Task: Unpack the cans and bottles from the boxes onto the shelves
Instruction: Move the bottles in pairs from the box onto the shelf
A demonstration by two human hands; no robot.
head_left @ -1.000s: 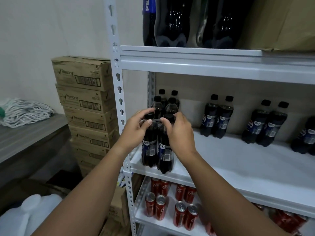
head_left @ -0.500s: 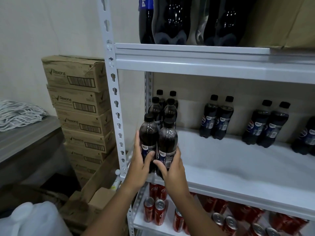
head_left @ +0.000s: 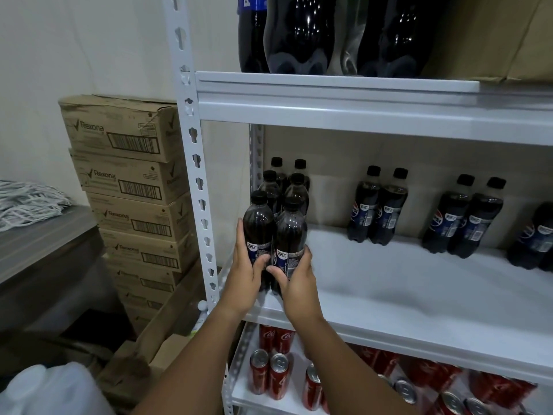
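Bottles (head_left: 275, 235) stand paired at the middle shelf's (head_left: 419, 295) left front, my left hand (head_left: 244, 280) and right hand (head_left: 299, 283) each gripping one.

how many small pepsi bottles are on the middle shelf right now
11 in view: six in the left cluster, its front two held by the left hand and right hand; a middle pair; a pair further right; one at the frame edge, possibly hiding more.
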